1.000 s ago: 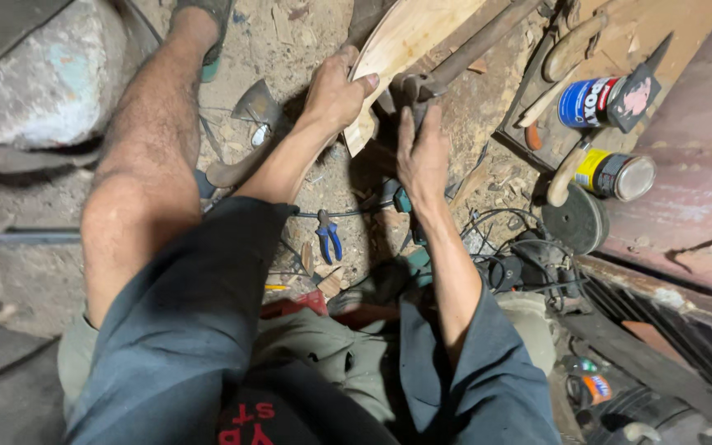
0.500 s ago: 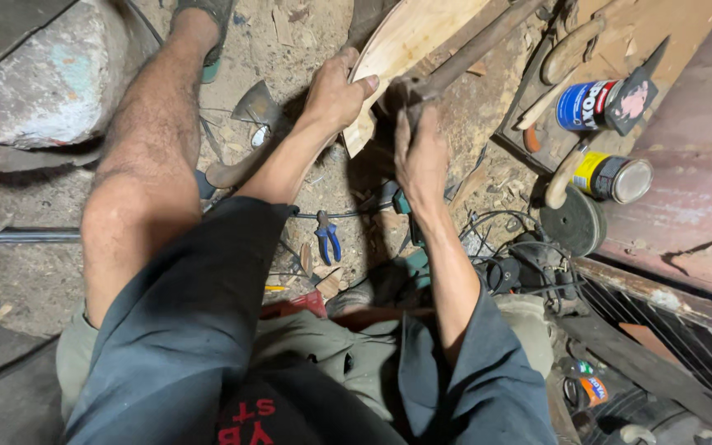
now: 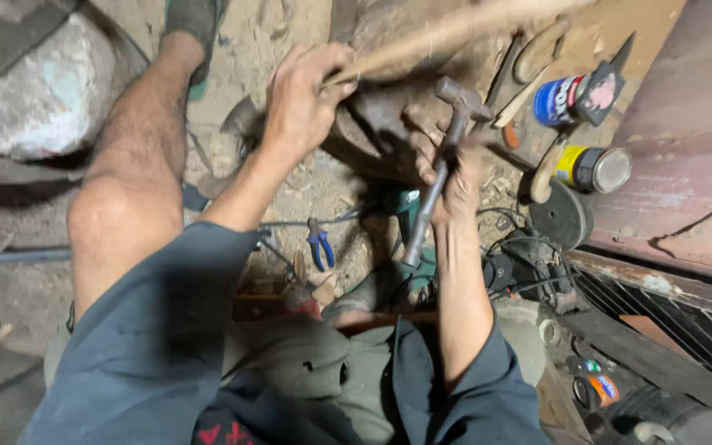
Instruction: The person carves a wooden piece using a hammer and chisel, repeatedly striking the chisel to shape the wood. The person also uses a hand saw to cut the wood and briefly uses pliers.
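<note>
My left hand [image 3: 302, 103] grips the near end of a pale, curved wooden piece [image 3: 455, 29] that runs up and to the right along the top of the view. My right hand [image 3: 447, 161] is closed around the metal shaft of a hammer [image 3: 442, 156], just below its head [image 3: 461, 95]. The hammer head sits close under the wooden piece, over a dark block [image 3: 381, 124]. Its handle slants down towards my lap.
My bare left leg [image 3: 133, 173] stretches out on the left beside a big stone [image 3: 35, 91]. Blue-handled pliers [image 3: 320, 245] lie on the dusty floor. Two cans [image 3: 587, 132], a grinder disc [image 3: 562, 216] and cables crowd the right side.
My right hand has taken up the hammer; earlier it rested open near the wood. The left hand has shifted its grip on the wooden piece, which now lies flatter across the top.
</note>
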